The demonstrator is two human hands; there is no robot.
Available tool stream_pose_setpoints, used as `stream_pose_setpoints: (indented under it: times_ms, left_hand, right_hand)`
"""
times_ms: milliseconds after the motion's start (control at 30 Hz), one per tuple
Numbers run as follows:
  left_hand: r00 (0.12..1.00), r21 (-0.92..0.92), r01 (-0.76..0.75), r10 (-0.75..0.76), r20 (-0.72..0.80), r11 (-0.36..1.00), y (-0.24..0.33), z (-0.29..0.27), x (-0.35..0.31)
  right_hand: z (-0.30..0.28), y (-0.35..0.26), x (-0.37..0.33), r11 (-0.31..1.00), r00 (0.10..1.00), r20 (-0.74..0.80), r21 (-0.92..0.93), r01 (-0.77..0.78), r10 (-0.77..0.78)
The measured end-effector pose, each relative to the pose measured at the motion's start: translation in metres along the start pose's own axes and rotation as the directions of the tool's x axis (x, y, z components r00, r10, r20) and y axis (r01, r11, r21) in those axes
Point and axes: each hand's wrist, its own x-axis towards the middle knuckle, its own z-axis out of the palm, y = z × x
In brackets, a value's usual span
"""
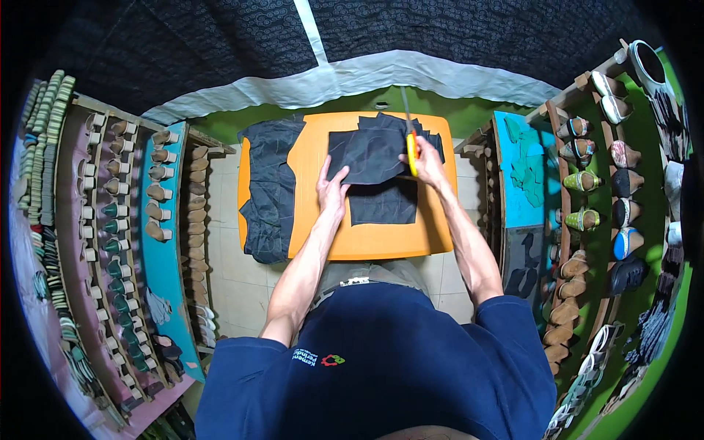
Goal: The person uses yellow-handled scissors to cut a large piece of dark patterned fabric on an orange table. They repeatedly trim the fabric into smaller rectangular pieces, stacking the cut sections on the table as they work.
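My left hand [334, 187] grips the lower left edge of a dark piece of fabric [367, 154], its thumb on top. The piece is held up over the orange table [323, 242]. In my right hand [427, 163] is a pair of scissors [412, 152] with yellow handles, at the right edge of the fabric. The blades point away from me; whether they are parted I cannot make out. Beneath the held piece lies another dark fabric piece [383, 205]. More dark pieces stick out behind it on the table's far side.
A long dark cloth [270, 213] hangs over the table's left end. Racks with wooden shoe lasts [160, 194] stand at the left, and a rack of shoes and lasts [583, 182] at the right. Green cut pieces [524, 161] lie on a blue board. A dark patterned curtain [220, 51] hangs beyond.
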Motion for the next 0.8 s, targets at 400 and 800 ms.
stream_pose_setpoints:
  times_ms: [400, 800]
  left_hand:
    - [0.956, 0.995, -0.027, 0.294, -0.004, 0.101, -0.107, -0.056, -0.008]
    - [0.992, 0.777, 0.071, 0.036, -0.119, 0.626, -0.13, -0.102, -0.023]
  right_hand:
    - [-0.037, 0.085, -0.086, 0.786, 0.913, -0.395, -0.533, -0.313, 0.096]
    - [0.045, 0.068, -0.144, 0.922, 0.928, -0.327, -0.275, -0.273, 0.178]
